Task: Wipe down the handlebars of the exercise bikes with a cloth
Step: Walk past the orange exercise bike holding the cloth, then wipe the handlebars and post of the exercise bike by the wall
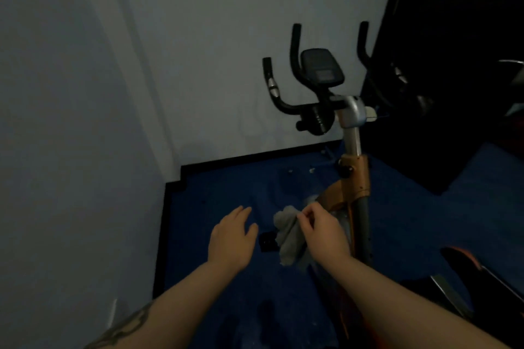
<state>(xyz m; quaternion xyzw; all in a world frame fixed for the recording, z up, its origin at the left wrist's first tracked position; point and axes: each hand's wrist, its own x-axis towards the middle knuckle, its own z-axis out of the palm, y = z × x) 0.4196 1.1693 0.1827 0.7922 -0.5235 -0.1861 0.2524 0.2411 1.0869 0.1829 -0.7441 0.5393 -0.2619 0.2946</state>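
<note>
1. Hanging in the lower centre of the frame, a crumpled grey cloth (289, 235) is pinched at its top by the right hand (323, 231), whose fingers curl round the fabric; the rest of the cloth droops below and to the left of that hand.
2. Left hand (233, 238): released, fingers straight and held loosely together, palm down, holding nothing. It lies just left of the cloth and apart from it.
3. Handlebars (295, 65): black, curved bars in the upper right of the frame, well above both hands and apart from the cloth. Three upright ends show against the pale wall; a further grip on the right is lost against a dark background.
4. Display console (321, 66): a dark, rounded panel set between the bar ends, tilted toward the viewer.
5. Bike post (351, 133): a silver column descending from the bars into an orange frame section (355, 178), which passes just behind and right of the right hand.
6. Pedal (268, 241): a small black block seen between the two hands, partly behind the cloth.
7. Floor (226, 187): dark blue, edged by a black skirting strip where it meets the wall (85, 93), which fills the left and upper frame.
</note>
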